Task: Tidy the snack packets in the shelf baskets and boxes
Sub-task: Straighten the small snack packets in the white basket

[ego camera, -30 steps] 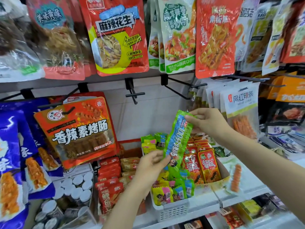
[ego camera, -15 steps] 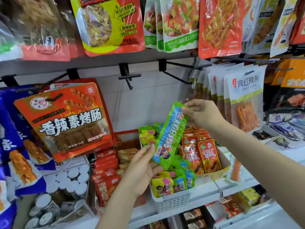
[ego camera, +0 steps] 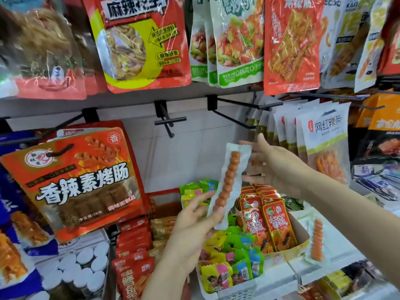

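Snack packet (ego camera: 229, 182), long and clear with an orange twisted stick inside, held tilted above the white basket (ego camera: 236, 294). Left hand (ego camera: 194, 230) pinches its lower end; right hand (ego camera: 275, 167), fingers spread, touches the right side of its upper end.

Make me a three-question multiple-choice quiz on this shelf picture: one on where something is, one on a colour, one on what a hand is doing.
1. Where is the white basket?
A. below the held packet
B. on the top hooks
C. left of the jars

2. What colour is the snack inside the long packet?
A. green
B. orange-brown
C. blue

3. How is the right hand?
A. fist
B. fingers spread open beside the packet's top
C. gripping a jar

Answers: 1 A, it sits low under the packet. 2 B, shown through the clear wrapper. 3 B, while the left hand holds the packet's lower end.
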